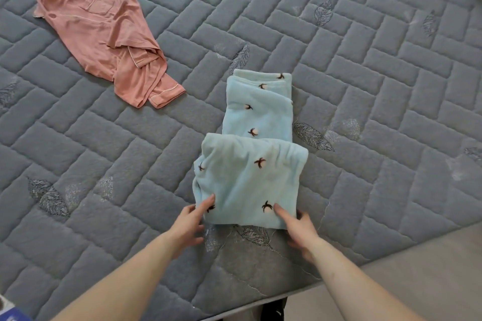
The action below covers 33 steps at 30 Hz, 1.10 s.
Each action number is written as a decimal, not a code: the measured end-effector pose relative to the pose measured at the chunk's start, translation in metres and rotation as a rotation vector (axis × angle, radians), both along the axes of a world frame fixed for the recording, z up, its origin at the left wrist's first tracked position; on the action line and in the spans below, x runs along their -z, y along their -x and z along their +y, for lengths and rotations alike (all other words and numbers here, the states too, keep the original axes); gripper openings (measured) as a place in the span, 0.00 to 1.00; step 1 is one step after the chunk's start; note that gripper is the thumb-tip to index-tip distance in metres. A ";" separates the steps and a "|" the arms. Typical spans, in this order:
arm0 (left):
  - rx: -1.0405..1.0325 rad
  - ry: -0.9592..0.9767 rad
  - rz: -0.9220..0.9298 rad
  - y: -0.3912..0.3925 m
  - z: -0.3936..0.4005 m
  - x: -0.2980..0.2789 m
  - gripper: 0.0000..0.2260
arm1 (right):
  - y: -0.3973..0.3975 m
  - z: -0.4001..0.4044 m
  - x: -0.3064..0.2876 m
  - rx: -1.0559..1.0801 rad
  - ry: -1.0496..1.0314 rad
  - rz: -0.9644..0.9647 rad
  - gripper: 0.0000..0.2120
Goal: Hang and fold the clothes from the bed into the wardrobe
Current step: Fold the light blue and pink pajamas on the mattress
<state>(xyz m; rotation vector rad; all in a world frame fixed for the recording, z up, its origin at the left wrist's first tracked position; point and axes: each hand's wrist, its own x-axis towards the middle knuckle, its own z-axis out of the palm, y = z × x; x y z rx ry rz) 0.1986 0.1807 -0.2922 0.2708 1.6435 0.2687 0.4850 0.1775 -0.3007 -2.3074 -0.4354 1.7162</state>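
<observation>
Both hands are at the near edge of a pale blue fleece garment [250,180] lying on a grey quilted mattress [365,73]. The left hand [189,225] holds the garment's near left corner: its thumb lies on top of the cloth and the other fingers reach underneath, so the corner is pinched between them. The right hand [300,230] holds the near right corner in much the same way, with one finger laid on top of the fleece beside a small dark print mark and the rest curled at or under the hem; how far those fingers go beneath the cloth is hard to make out. Both forearms are bare and reach in from the bottom of the view.

The blue garment is partly folded. Its wider near part is doubled over into a rough square, and a narrower strip runs away from the person, ending in a folded-back cuff or hem at the far end. Small dark-and-pink motifs are scattered over it. It lies flat on the mattress, near the front edge.

Well apart from it, toward the far left of the mattress, lies a pink short-sleeved shirt [104,34] with a chest pocket and pale piping. It is crumpled and unfolded, with one sleeve twisted over at its near end.

Pale floor [430,281] shows at the lower right.
</observation>
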 end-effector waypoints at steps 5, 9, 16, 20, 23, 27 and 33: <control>-0.157 -0.142 -0.056 -0.028 0.008 0.002 0.34 | 0.011 0.009 0.008 0.122 0.002 0.106 0.30; -0.236 -0.143 0.144 -0.035 0.007 -0.002 0.29 | 0.009 0.005 -0.010 0.109 -0.017 0.125 0.21; -0.065 0.033 0.160 -0.028 -0.049 -0.082 0.31 | -0.021 -0.044 -0.085 -0.134 0.246 0.363 0.18; 0.084 0.064 0.157 -0.013 -0.046 -0.126 0.42 | -0.046 -0.040 -0.122 -0.275 0.287 0.523 0.21; 0.214 -0.078 0.271 -0.010 -0.007 -0.138 0.45 | -0.049 -0.008 -0.131 -0.133 0.112 0.403 0.20; 0.318 -0.302 0.313 -0.024 0.060 -0.132 0.26 | -0.038 0.045 -0.125 0.115 -0.141 0.343 0.12; 0.432 -0.398 0.262 -0.042 0.123 -0.085 0.45 | -0.018 0.095 -0.090 0.192 -0.363 0.340 0.21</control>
